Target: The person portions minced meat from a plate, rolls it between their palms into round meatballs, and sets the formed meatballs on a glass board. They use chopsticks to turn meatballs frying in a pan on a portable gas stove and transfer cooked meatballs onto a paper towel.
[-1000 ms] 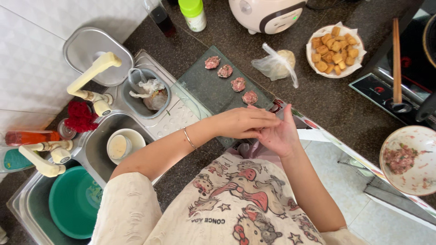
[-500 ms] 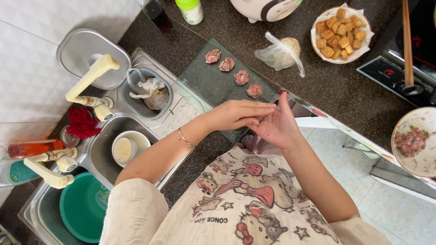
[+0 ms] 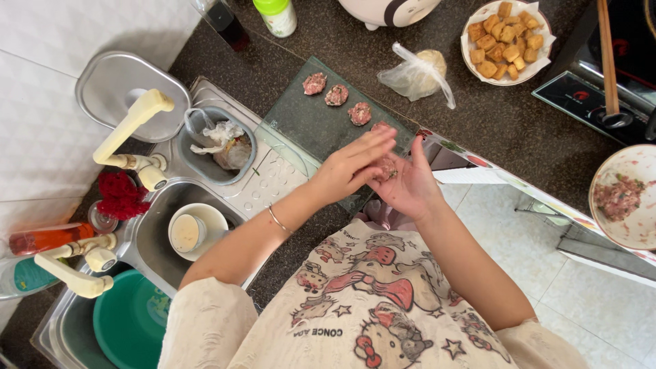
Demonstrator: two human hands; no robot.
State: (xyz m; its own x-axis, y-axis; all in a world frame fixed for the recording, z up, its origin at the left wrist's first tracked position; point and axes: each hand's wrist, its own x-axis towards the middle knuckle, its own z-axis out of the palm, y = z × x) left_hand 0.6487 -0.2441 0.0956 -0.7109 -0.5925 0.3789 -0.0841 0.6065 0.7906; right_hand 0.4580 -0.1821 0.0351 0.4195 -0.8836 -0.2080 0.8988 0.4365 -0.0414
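Observation:
My right hand (image 3: 410,188) is cupped palm-up over the counter's edge with a small lump of minced meat (image 3: 388,169) in it. My left hand (image 3: 352,164), a thin bracelet on its wrist, lies flat across that lump with fingers stretched out, pressing it. Just beyond the hands is a dark green cutting board (image 3: 301,126) carrying a slanting row of shaped meat patties (image 3: 336,95); the nearest patty (image 3: 380,126) is partly hidden by my fingertips. A white bowl of raw minced meat (image 3: 625,195) stands at the far right.
A bowl of fried tofu cubes (image 3: 504,37) and a knotted plastic bag (image 3: 417,72) sit on the dark counter. Chopsticks (image 3: 607,55) rest on a cooktop, top right. Left: sink with cream taps (image 3: 130,130), metal strainer (image 3: 219,143), cup in bowl (image 3: 191,229), green basin (image 3: 130,321).
My left hand has slid forward over the right palm with its fingers straightened, and the meat lump now shows between the palms. The view has shifted slightly.

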